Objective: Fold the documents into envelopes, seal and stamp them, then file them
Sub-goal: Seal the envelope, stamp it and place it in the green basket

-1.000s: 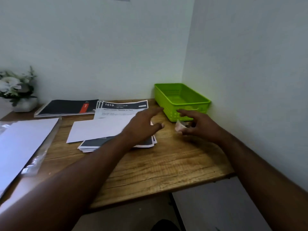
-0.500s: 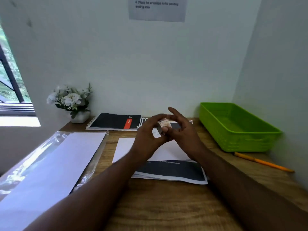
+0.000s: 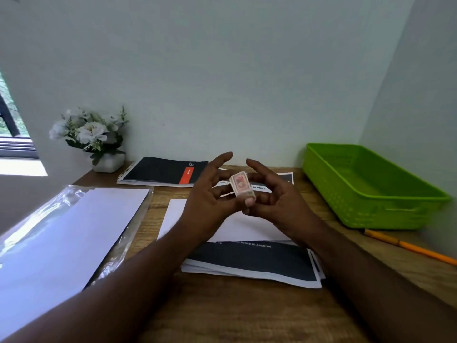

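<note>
Left hand (image 3: 210, 194): pinching a small stack of stamps (image 3: 241, 185) above mid-tabletop.
Right hand (image 3: 277, 196): fingers curling loosely beside the stamps; grip unclear.
Envelope (image 3: 237, 229): lying unstamped on the documents (image 3: 254, 263).
Tray (image 3: 366, 186): waiting at the right edge; filing seems undone.

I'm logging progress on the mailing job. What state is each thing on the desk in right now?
Stamp stack: lifted off the desk, pinched between left hand and right hand.
White envelope: flat on the printed documents, no stamp visible.
Green tray: empty.
Notebook: closed.
Pencil: lying beside the tray.
</note>
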A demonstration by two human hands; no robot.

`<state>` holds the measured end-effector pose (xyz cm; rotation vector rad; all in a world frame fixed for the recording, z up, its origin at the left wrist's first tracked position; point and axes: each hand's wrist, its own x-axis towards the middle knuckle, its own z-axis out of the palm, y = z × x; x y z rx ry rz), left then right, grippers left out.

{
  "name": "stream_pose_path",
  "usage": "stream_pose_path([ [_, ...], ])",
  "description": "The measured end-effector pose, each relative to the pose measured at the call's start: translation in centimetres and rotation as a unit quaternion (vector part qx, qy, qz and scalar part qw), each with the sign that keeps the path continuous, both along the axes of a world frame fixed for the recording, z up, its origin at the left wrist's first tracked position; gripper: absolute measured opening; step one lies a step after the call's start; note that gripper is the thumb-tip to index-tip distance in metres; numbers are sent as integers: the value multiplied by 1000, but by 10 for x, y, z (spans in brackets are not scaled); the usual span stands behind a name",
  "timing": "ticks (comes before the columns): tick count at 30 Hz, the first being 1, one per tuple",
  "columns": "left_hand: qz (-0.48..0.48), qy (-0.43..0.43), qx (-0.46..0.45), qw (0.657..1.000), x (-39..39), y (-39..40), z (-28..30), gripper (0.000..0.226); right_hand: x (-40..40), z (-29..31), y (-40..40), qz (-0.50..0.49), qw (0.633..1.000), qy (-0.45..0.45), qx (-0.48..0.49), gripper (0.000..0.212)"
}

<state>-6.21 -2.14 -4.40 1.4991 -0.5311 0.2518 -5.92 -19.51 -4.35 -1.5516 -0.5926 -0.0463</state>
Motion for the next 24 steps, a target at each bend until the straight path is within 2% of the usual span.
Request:
stream_pose_path([
  [3, 24, -36, 22, 999, -2, 1, 0, 81, -4, 7, -7, 4, 1000, -10, -30, 68],
  [8, 52, -114, 139, 982, -7, -2, -2, 73, -8, 11, -5, -121, 988, -79, -55, 33],
  [16, 63, -109, 152, 980, -6, -2, -4, 66, -9, 8, 3, -168, 978, -122, -31, 24],
  [18, 65, -95, 156, 981, -3, -1, -5, 55, -11, 10, 4, -149, 982, -120, 8, 20],
  [22, 104, -42, 162, 980, 7, 12, -3, 47, -14, 21, 3, -103, 979, -50, 169, 12],
  [24, 130, -14, 144, 981, 14, 23, 0, 47, -13, 22, 0, -118, 976, -20, 183, 14],
])
